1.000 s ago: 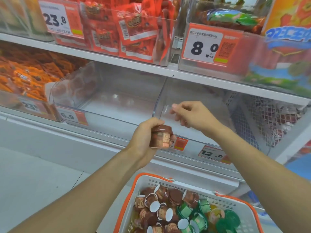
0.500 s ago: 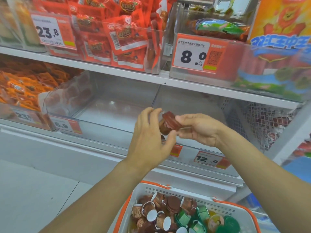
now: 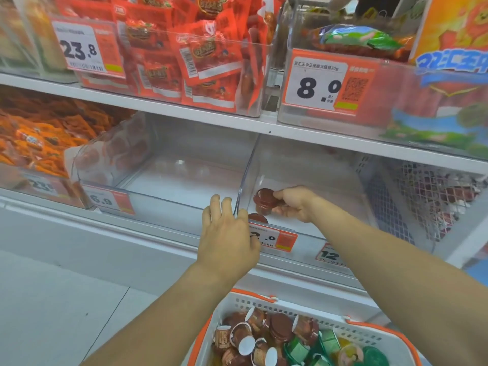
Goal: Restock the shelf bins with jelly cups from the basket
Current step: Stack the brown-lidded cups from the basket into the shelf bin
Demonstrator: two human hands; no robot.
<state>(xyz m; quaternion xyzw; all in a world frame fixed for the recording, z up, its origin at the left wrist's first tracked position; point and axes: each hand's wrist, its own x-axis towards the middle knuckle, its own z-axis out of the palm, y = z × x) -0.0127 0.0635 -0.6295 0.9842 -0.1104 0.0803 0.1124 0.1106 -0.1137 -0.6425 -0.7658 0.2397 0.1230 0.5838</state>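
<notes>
My right hand (image 3: pixel 294 204) grips a brown jelly cup (image 3: pixel 264 200) by its side and holds it low inside the right clear shelf bin (image 3: pixel 330 180). A second brown cup (image 3: pixel 258 218) lies in that bin just behind the front wall, partly hidden by my left hand (image 3: pixel 227 233). That hand has straight fingers that touch the front edge where the two bins meet, and holds nothing. The left clear bin (image 3: pixel 171 186) has nothing in it. The white basket with an orange rim (image 3: pixel 253 299) sits below, holding several brown, green and yellow jelly cups (image 3: pixel 277 339).
Orange price tags (image 3: pixel 280 239) hang on the bin fronts. The shelf above (image 3: pixel 184 112) carries bins of red snack packs (image 3: pixel 184 62). Orange packets (image 3: pixel 39 138) fill the bin at far left. A wire mesh basket (image 3: pixel 435 202) stands at right. Grey floor (image 3: pixel 52 299) lies at lower left.
The brown cup passed from my left hand to my right hand, which carried it down into the right bin. My left hand let go and now touches the bin's front edge.
</notes>
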